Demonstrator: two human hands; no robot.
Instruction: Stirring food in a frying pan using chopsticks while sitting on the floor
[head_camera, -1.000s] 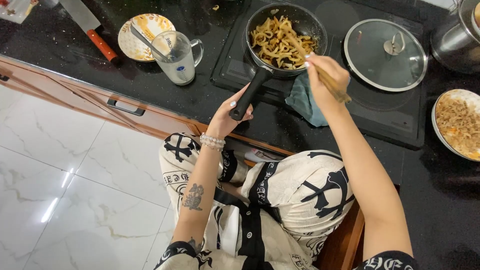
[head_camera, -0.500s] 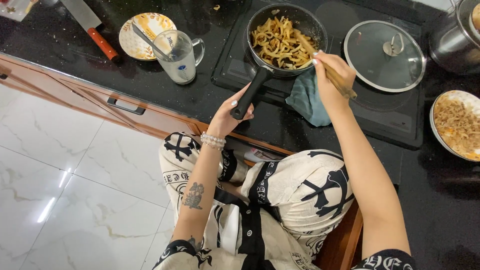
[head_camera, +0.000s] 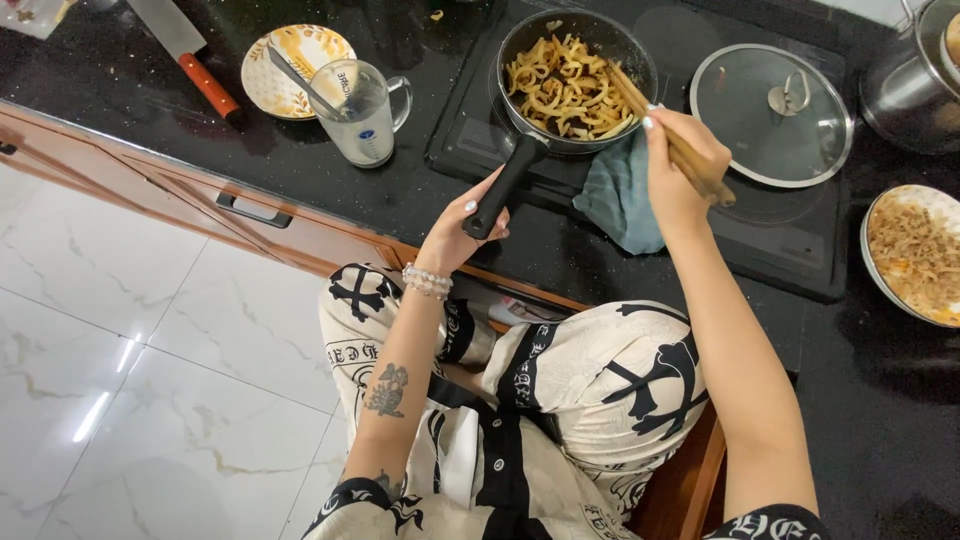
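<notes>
Left hand (head_camera: 462, 232) wrapped around the black handle of the frying pan (head_camera: 575, 75), fingers curled shut on it; right hand (head_camera: 680, 170) pinched closed on a pair of wooden chopsticks (head_camera: 665, 130), tips dipped into the pale noodle-like strips (head_camera: 565, 88) filling the pan; pan set on the black cooktop (head_camera: 790, 262), near its left edge, handle pointing down toward the body; grey-green cloth (head_camera: 620, 195) lying just below the pan, partly under the right wrist.

Glass lid (head_camera: 770, 115) with a metal knob flat on the cooktop to the right of the pan; steel pot (head_camera: 915, 85) at the upper right corner, cut off by the frame; patterned plate of shredded food (head_camera: 915, 255) at the right edge; glass mug (head_camera: 360, 110) with a small round blue mark on its side left of the cooktop, touching or overlapping a yellow floral plate (head_camera: 290, 60) with a utensil resting across it; cleaver with a red-brown handle (head_camera: 190, 55) further left; a light packet (head_camera: 30, 15) at the top left corner, too cropped to make out.

Black speckled stone table (head_camera: 420, 185) under everything; wooden drawer fronts with a dark handle (head_camera: 250, 212) below its edge; white marble-veined floor tiles (head_camera: 130, 360) at the left.
</notes>
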